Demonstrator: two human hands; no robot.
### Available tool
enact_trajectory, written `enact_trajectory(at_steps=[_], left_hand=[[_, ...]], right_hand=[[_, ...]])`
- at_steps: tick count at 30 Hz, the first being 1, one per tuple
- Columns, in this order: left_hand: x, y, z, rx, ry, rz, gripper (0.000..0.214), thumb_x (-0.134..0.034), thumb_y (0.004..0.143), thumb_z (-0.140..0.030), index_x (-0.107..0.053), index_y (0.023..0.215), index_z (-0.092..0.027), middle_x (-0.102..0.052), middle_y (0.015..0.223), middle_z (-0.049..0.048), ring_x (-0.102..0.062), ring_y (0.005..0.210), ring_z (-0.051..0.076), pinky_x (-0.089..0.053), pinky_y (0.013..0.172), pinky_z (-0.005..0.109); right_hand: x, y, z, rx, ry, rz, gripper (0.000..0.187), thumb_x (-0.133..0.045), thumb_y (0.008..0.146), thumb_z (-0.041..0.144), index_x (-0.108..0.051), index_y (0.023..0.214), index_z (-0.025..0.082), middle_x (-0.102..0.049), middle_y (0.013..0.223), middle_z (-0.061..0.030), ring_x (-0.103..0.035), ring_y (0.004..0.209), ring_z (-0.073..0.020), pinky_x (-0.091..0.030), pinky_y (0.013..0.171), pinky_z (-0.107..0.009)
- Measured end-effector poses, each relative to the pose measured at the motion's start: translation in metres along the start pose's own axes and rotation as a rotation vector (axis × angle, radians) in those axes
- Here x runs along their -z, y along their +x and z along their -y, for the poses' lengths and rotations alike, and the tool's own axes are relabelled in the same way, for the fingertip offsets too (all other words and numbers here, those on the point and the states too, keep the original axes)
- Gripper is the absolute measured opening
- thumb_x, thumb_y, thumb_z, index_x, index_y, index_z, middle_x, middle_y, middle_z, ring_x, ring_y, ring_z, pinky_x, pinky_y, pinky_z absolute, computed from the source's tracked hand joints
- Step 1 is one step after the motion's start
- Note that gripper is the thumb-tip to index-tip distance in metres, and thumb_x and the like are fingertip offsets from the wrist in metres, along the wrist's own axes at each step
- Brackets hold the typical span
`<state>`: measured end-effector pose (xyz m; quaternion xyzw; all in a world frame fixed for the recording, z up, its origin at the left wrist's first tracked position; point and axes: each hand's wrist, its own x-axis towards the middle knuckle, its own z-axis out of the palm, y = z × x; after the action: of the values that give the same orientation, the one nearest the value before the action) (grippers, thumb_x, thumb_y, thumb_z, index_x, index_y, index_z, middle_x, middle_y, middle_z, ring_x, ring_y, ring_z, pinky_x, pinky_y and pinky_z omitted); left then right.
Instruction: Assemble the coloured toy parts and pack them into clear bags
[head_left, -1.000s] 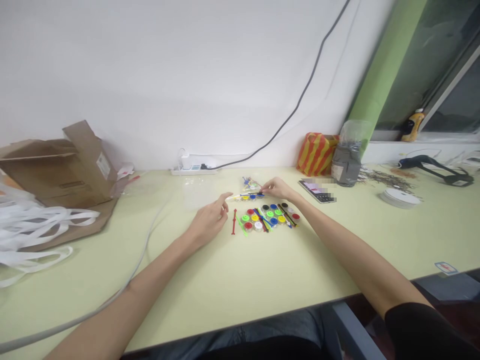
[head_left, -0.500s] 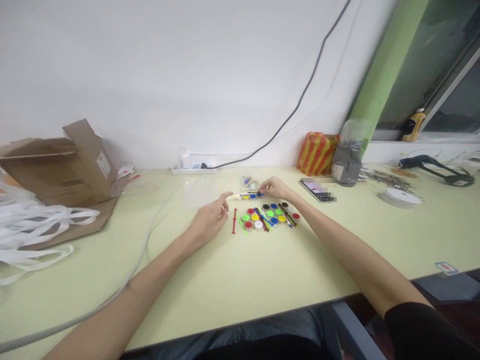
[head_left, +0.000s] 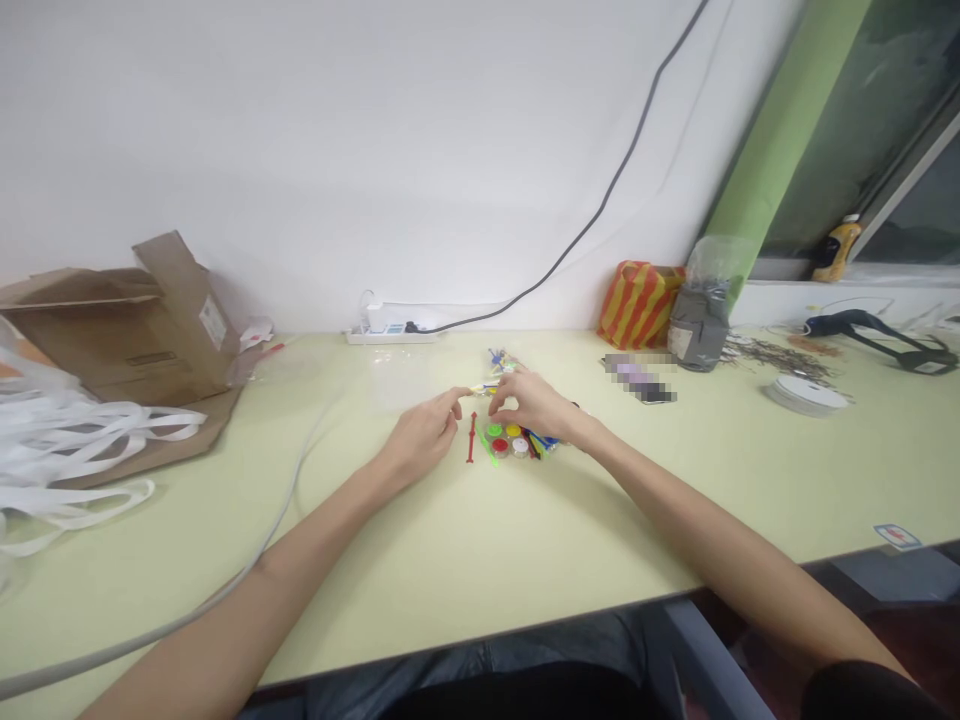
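A set of small paint pots with coloured lids (head_left: 508,440) lies on the pale yellow table (head_left: 480,540), with thin coloured brushes across it. My right hand (head_left: 534,406) hovers over the pots with its fingers curled down, covering most of them; whether it grips anything is hidden. My left hand (head_left: 421,436) rests to the left, forefinger stretched toward a strip of pots (head_left: 480,390). A red brush (head_left: 471,438) lies loose between the hands.
A torn cardboard box (head_left: 120,330) and white straps (head_left: 67,450) lie at the left. A power strip (head_left: 390,334) sits by the wall. A phone (head_left: 645,382), a striped bag (head_left: 639,304) and a grey jar (head_left: 697,326) stand at the right. A grey cable (head_left: 285,500) crosses the table.
My right hand has moved from the far strip of pots toward me and left, and now covers the main block of pots. My left hand has barely moved.
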<state>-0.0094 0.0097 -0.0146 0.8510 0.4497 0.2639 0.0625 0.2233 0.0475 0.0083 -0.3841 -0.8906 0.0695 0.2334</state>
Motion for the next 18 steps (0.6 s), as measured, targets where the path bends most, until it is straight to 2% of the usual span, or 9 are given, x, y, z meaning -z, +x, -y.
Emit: enact_trajectory(at_steps=[4,9,12,15,18], left_hand=[[0.000,0.000,-0.001,-0.004,0.000,0.000,0.044,-0.033,0.096,-0.016,-0.050,0.135,-0.026,-0.068,0.101,0.0019,-0.063,0.078,0.017,-0.045,0.073,0.030],[0.001,0.000,-0.002,-0.005,-0.015,0.005,0.045,-0.034,0.095,-0.016,-0.050,0.135,-0.026,-0.069,0.103,0.0021,-0.064,0.078,0.017,-0.046,0.075,0.030],[0.000,0.001,-0.002,-0.002,-0.021,0.009,0.043,-0.033,0.097,-0.018,-0.050,0.136,-0.026,-0.069,0.103,0.0022,-0.065,0.081,0.017,-0.047,0.076,0.031],[0.001,0.002,-0.004,0.017,-0.051,-0.010,0.038,-0.032,0.101,-0.024,-0.053,0.134,-0.025,-0.069,0.098,0.0028,-0.065,0.086,0.019,-0.047,0.078,0.032],[0.002,0.002,-0.008,-0.013,-0.101,-0.033,0.036,-0.038,0.102,-0.033,-0.054,0.133,-0.024,-0.068,0.101,0.0038,-0.065,0.095,0.020,-0.048,0.086,0.034]], right_hand=[[-0.004,-0.002,0.007,-0.030,-0.021,0.063,0.007,-0.074,0.084,0.022,-0.081,0.081,0.022,-0.071,0.085,-0.0065,-0.057,0.087,-0.0215,-0.040,0.079,-0.032],[-0.002,-0.008,0.013,-0.014,-0.009,0.064,0.006,-0.074,0.084,0.022,-0.081,0.085,0.022,-0.071,0.089,-0.0060,-0.055,0.090,-0.0213,-0.039,0.080,-0.031],[-0.003,-0.010,0.017,-0.024,-0.031,0.071,0.009,-0.074,0.083,0.016,-0.081,0.083,0.021,-0.069,0.085,-0.0062,-0.055,0.090,-0.0213,-0.038,0.078,-0.031],[-0.005,-0.009,0.022,-0.044,-0.035,0.009,0.010,-0.071,0.086,0.014,-0.080,0.083,0.019,-0.068,0.085,-0.0068,-0.054,0.087,-0.0206,-0.038,0.076,-0.031],[-0.007,-0.009,0.029,-0.031,-0.013,-0.113,0.009,-0.071,0.088,0.018,-0.078,0.083,0.019,-0.067,0.084,-0.0066,-0.053,0.087,-0.0207,-0.038,0.078,-0.032]])
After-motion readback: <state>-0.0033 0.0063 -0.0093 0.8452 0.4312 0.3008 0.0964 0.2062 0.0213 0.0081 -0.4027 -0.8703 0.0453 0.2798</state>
